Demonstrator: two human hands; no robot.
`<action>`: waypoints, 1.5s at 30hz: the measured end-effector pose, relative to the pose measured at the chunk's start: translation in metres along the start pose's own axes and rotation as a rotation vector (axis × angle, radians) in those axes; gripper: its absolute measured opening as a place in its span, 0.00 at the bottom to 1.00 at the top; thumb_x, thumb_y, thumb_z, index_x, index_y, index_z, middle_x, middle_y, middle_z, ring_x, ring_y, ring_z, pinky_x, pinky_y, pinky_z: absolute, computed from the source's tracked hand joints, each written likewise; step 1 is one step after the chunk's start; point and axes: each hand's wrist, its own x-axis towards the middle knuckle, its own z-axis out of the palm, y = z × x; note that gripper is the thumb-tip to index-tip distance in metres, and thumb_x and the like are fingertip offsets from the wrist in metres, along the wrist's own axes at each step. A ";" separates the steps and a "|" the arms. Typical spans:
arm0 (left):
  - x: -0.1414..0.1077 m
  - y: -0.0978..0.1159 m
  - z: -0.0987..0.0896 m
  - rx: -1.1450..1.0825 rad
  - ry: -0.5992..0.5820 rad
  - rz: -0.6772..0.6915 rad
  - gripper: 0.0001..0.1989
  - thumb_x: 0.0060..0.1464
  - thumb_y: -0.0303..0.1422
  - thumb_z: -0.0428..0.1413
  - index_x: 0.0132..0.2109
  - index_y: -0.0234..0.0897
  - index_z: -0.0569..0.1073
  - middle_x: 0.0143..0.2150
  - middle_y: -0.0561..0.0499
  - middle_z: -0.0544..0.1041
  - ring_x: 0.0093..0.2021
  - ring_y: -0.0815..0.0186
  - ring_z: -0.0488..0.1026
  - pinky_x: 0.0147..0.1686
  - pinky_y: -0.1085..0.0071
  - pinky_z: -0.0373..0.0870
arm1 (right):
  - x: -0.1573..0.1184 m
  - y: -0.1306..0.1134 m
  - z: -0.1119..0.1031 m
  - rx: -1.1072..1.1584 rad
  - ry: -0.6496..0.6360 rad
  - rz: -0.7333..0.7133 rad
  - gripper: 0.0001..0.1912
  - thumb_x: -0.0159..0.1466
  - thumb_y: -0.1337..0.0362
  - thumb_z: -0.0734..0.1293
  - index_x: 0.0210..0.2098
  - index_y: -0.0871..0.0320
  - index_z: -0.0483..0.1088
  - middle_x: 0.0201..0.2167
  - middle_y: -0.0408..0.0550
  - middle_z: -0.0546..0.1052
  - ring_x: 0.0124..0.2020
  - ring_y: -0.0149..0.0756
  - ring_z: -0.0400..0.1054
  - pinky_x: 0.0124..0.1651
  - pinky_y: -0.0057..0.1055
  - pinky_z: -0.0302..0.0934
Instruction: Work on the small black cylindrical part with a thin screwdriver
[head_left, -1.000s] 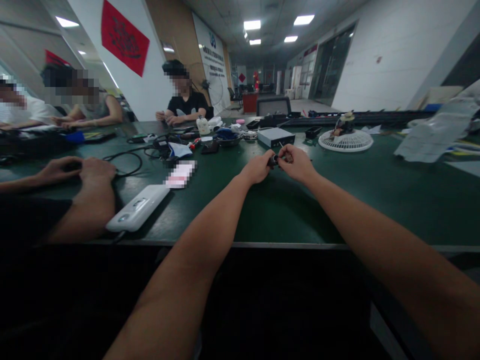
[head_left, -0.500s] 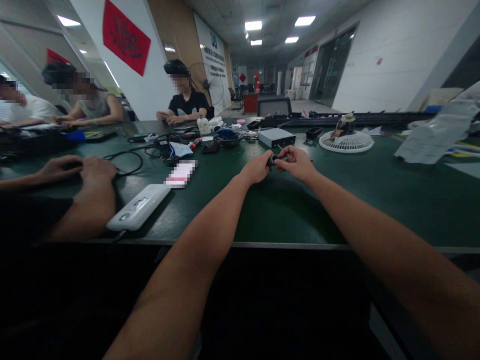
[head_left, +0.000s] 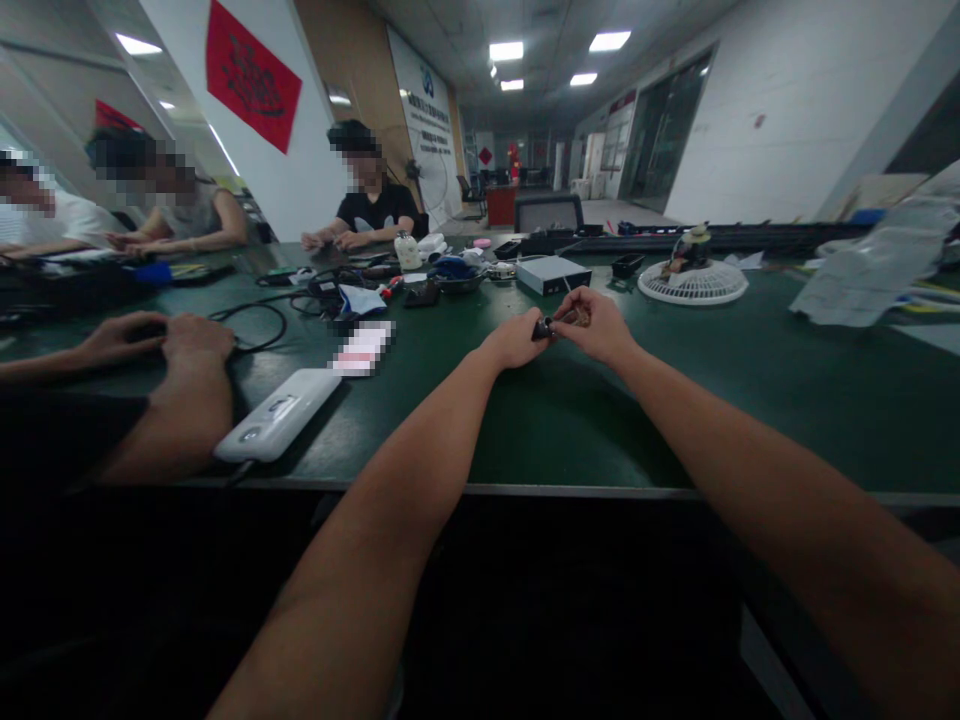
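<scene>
Over the green table (head_left: pixel 570 420), my left hand (head_left: pixel 517 340) grips a small dark round part (head_left: pixel 541 328). Close against it on the right is my right hand (head_left: pixel 596 325), its fingers pinched on a thin light-coloured piece (head_left: pixel 568 284) that sticks up above the fingertips. Something brownish shows inside the right hand's curled fingers, too small to make out. Just behind the hands lies a grey box (head_left: pixel 553 274) with a dark front.
Left of my arm are a white device (head_left: pixel 281 412), a phone (head_left: pixel 364 348) and a neighbour's hands (head_left: pixel 196 338). Cables and parts crowd the back. A white fan grille (head_left: pixel 693 283) and plastic wrapping (head_left: pixel 862 265) lie right. People sit across the table.
The dark part has tilted and turned in my left hand. My right hand's fingers have shifted slightly, and the thin piece stands a little higher and further right.
</scene>
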 end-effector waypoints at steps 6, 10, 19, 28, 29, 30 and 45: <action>0.001 0.000 -0.001 -0.020 0.032 0.014 0.18 0.64 0.47 0.54 0.49 0.37 0.68 0.45 0.40 0.79 0.44 0.53 0.77 0.43 0.62 0.69 | 0.000 -0.003 -0.003 -0.052 -0.034 -0.047 0.11 0.56 0.66 0.74 0.35 0.53 0.68 0.33 0.46 0.79 0.33 0.41 0.74 0.40 0.42 0.70; 0.000 0.000 0.000 -0.025 0.031 0.025 0.18 0.63 0.47 0.55 0.50 0.37 0.68 0.44 0.40 0.79 0.44 0.53 0.76 0.42 0.61 0.68 | 0.000 -0.001 -0.003 -0.077 -0.064 -0.043 0.09 0.56 0.67 0.73 0.34 0.54 0.70 0.33 0.46 0.79 0.34 0.41 0.73 0.40 0.42 0.69; 0.001 0.002 0.000 -0.041 0.021 0.034 0.18 0.63 0.46 0.56 0.50 0.36 0.68 0.43 0.40 0.79 0.43 0.53 0.76 0.43 0.62 0.68 | 0.002 -0.001 0.000 0.081 -0.081 0.026 0.12 0.54 0.65 0.74 0.32 0.53 0.66 0.32 0.46 0.79 0.32 0.39 0.72 0.39 0.41 0.70; 0.002 0.001 0.002 -0.058 0.048 0.059 0.17 0.63 0.45 0.56 0.48 0.37 0.68 0.43 0.41 0.79 0.42 0.55 0.76 0.42 0.62 0.69 | 0.004 0.002 -0.001 0.107 -0.085 0.029 0.12 0.55 0.65 0.72 0.33 0.53 0.65 0.32 0.46 0.78 0.33 0.39 0.71 0.39 0.40 0.68; 0.002 0.001 0.002 -0.059 0.047 0.060 0.17 0.63 0.46 0.56 0.48 0.36 0.68 0.42 0.41 0.79 0.42 0.55 0.76 0.42 0.62 0.69 | 0.004 0.003 -0.001 0.064 -0.085 0.012 0.11 0.55 0.65 0.72 0.32 0.53 0.65 0.32 0.46 0.78 0.33 0.39 0.71 0.38 0.39 0.68; 0.002 0.001 0.002 -0.060 0.047 0.061 0.17 0.63 0.46 0.56 0.47 0.36 0.68 0.42 0.41 0.79 0.42 0.55 0.76 0.42 0.62 0.69 | 0.003 0.003 -0.002 0.003 -0.085 -0.013 0.10 0.56 0.65 0.72 0.32 0.53 0.65 0.32 0.46 0.77 0.33 0.39 0.70 0.38 0.39 0.67; 0.001 0.001 0.000 -0.057 0.008 0.067 0.16 0.62 0.46 0.56 0.46 0.38 0.69 0.41 0.43 0.78 0.43 0.55 0.76 0.44 0.61 0.69 | 0.004 0.004 -0.003 -0.125 -0.080 -0.089 0.09 0.59 0.66 0.69 0.34 0.52 0.64 0.36 0.47 0.78 0.38 0.44 0.71 0.44 0.43 0.66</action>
